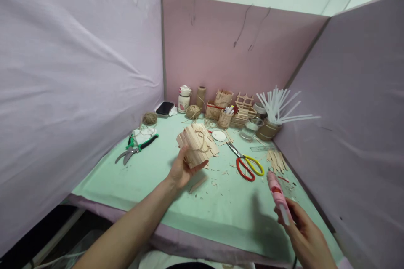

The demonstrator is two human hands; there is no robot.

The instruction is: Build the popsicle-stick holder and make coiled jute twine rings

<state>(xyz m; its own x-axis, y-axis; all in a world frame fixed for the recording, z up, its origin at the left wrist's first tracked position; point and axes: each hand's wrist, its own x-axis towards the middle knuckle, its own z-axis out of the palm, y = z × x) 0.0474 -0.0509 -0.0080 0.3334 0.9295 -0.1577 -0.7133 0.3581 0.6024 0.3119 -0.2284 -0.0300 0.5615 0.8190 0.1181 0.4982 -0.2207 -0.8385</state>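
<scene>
My left hand (184,171) grips a wooden-stick container (193,151) from below, thumb on its near side. Flat pale sticks make up its wall, and a twine bow (202,142) is on the face turned right. In my right hand (303,229) is a pink glue gun (276,191), its nozzle pointing up and away, with a whitish glue stick at its rear. The glue gun is apart from the container. Between them on the table lie scissors (244,161) with one red and one yellow handle. Behind the container, loose sticks are partly hidden.
Green-handled pruning shears (134,150) lie at left near a twine ball (149,118) and a phone (165,108). Along the back stand a white bottle (184,99), stick-built baskets (244,109), a clear bowl (251,127) and a pot of glue sticks (268,129). Wood scraps litter the green cloth (227,210).
</scene>
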